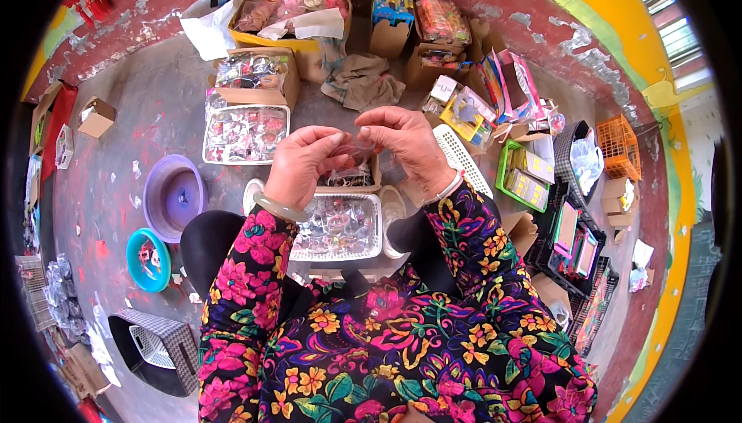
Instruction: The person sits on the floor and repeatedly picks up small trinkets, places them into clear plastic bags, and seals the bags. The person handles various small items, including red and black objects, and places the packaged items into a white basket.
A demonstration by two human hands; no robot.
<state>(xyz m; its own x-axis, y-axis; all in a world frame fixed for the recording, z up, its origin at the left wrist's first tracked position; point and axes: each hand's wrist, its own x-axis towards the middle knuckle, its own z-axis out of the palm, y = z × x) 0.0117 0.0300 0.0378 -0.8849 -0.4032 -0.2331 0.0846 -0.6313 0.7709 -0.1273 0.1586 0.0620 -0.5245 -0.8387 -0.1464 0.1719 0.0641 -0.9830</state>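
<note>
Both of my hands are raised in front of me, fingertips a short gap apart. A small clear plastic bag (355, 148) stretches between them, and what it contains, if anything, I cannot make out. My left hand (301, 162) pinches its left side between thumb and fingers. On the other side, my right hand (410, 147) has its thumb and fingertips closed on it. Beneath the hands is a small open cardboard box (352, 189) with dark contents, partly hidden. Nearer my lap stands a white plastic basket (335, 255) filled with small clear-wrapped items.
Another white basket (207, 143) of wrapped items stands ahead on the left. A purple basin (158, 200) and a turquoise basin (133, 268) lie to the left. On the right are a green tray (504, 183), a black crate (550, 262) and an orange crate (618, 147).
</note>
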